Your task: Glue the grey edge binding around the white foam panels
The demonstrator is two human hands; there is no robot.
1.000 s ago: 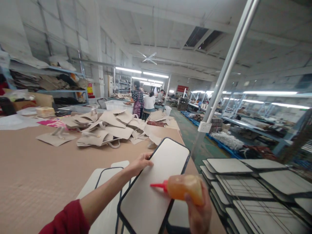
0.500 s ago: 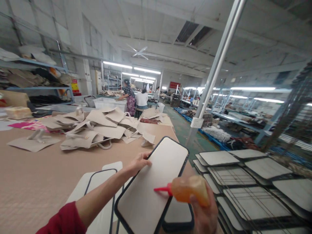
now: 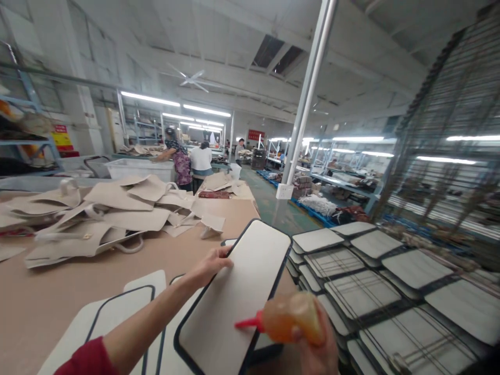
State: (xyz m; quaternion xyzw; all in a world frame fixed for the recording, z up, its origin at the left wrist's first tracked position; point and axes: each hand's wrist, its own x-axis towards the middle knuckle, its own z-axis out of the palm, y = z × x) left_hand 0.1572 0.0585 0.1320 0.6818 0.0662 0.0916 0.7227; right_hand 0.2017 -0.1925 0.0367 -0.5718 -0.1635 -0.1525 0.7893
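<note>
A white panel [image 3: 234, 297] is being gripped at its edge by the left hand [image 3: 209, 264]; an orange glue bottle [image 3: 287, 324] is being clasped over that panel by the right hand [image 3: 317, 350].

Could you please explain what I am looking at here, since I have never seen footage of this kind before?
There is no machine here: the picture comes from a camera worn on a person's head, looking forward and down at their own two bare hands. The left hand grips the edge of a pale rounded panel with dark trim, held tilted above a brown worktable. The right hand holds an orange squeeze bottle with its red nozzle pointing at the panel. More trimmed panels lie on the table, with a heap of beige cut pieces further back. To the right, similar panels rest on wire racks. Other people work in the distance.
</note>
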